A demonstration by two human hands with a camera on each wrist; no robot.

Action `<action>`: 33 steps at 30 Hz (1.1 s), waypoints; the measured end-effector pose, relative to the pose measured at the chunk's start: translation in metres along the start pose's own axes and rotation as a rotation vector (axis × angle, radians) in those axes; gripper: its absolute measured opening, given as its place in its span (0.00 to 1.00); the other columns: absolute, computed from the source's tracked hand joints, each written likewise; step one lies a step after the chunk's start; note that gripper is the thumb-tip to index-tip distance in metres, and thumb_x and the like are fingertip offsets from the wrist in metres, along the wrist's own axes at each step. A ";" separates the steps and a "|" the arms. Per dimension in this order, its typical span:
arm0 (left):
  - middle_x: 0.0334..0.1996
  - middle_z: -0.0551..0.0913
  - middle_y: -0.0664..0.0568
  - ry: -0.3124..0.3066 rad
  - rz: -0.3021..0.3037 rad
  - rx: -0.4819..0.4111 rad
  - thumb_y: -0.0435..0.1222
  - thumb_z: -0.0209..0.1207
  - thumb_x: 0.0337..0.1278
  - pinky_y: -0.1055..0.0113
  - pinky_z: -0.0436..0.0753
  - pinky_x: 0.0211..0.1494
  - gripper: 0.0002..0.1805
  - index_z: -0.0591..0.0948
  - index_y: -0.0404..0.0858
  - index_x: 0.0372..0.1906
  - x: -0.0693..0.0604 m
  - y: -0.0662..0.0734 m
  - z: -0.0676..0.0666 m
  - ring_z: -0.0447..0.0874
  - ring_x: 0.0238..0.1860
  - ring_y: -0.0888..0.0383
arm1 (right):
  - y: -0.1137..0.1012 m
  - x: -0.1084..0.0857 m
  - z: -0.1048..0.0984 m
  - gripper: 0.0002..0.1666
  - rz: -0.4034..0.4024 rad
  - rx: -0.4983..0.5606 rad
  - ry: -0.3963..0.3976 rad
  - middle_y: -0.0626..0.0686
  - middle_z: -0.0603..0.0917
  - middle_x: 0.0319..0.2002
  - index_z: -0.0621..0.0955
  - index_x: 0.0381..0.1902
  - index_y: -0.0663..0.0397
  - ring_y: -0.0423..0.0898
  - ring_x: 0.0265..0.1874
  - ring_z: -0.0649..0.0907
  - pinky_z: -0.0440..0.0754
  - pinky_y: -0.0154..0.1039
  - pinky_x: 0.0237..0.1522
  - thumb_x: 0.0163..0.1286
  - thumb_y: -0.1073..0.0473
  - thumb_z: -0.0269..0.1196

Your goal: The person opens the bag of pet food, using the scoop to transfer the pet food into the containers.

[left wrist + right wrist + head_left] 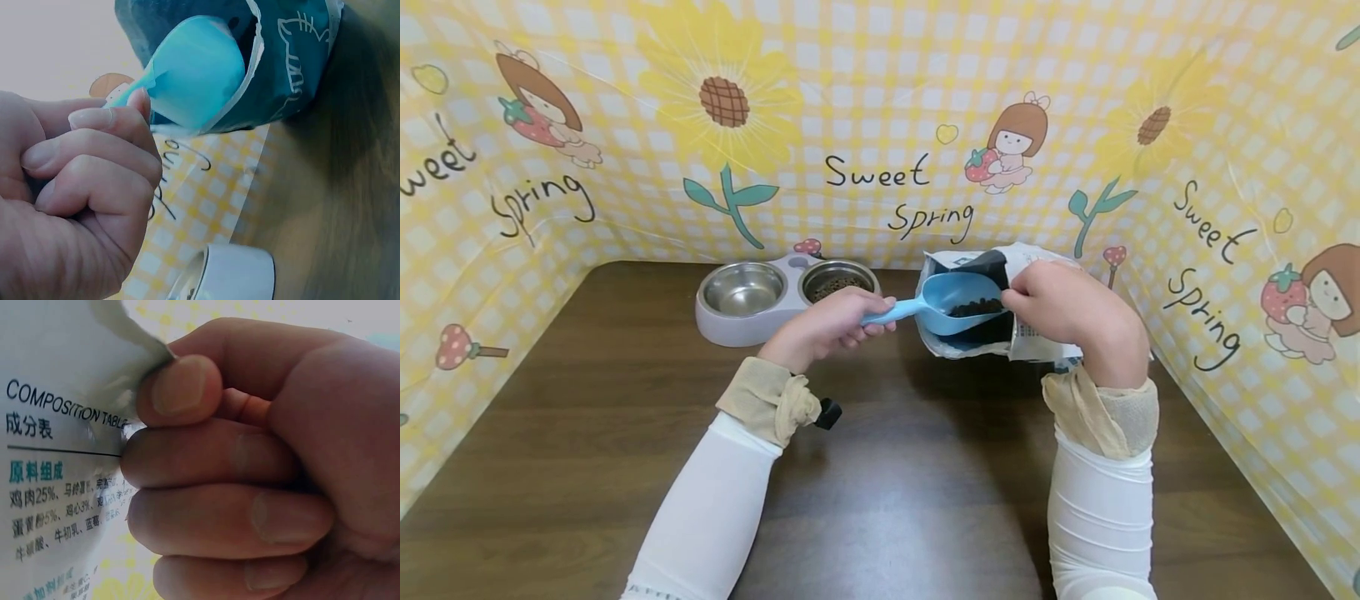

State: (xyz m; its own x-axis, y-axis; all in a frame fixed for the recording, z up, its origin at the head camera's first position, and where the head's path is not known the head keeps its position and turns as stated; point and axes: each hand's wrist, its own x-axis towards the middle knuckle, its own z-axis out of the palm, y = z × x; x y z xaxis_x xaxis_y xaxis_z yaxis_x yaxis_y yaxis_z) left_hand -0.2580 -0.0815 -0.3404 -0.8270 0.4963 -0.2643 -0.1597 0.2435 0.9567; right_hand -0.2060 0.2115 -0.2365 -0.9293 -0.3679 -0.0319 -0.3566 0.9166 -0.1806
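My left hand (827,327) grips the handle of a light-blue scoop (946,320), thumb along the top. Dark kibble (976,308) lies in the scoop, which is at the mouth of a pet food bag (1028,340). In the left wrist view the scoop (200,75) is partly inside the bag (306,69), which has a white cat drawing. My right hand (1067,304) pinches the bag's edge between thumb and curled fingers; the right wrist view shows printed text on the bag (56,356) beside that hand (244,456). How much food the bag holds is hidden.
A lavender double feeder (722,329) stands at the back left of the brown wooden table (887,467). Its left metal bowl (745,292) looks bare inside; the right one contains brown kibble (838,287). A yellow checked cloth (865,100) surrounds the back and sides.
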 end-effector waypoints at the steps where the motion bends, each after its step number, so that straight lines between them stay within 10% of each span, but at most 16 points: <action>1: 0.21 0.68 0.59 -0.004 -0.002 -0.011 0.44 0.46 0.89 0.75 0.55 0.23 0.22 0.80 0.33 0.40 -0.001 0.000 -0.002 0.57 0.19 0.67 | 0.000 0.000 0.000 0.30 0.001 0.004 -0.001 0.44 0.64 0.15 0.71 0.13 0.47 0.46 0.19 0.70 0.68 0.41 0.30 0.82 0.56 0.53; 33: 0.20 0.68 0.61 -0.070 0.039 0.053 0.45 0.45 0.89 0.75 0.57 0.25 0.23 0.82 0.38 0.37 -0.048 0.000 -0.062 0.59 0.19 0.68 | 0.004 0.000 -0.001 0.29 0.017 0.013 0.026 0.47 0.67 0.16 0.75 0.15 0.50 0.48 0.21 0.72 0.70 0.41 0.30 0.83 0.55 0.54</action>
State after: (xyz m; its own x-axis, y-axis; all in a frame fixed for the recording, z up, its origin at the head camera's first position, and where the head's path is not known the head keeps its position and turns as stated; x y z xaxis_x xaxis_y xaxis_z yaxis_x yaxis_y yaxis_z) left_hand -0.2519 -0.1571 -0.3198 -0.7920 0.5628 -0.2366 -0.0975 0.2660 0.9590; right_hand -0.2070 0.2151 -0.2366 -0.9373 -0.3483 -0.0100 -0.3399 0.9204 -0.1933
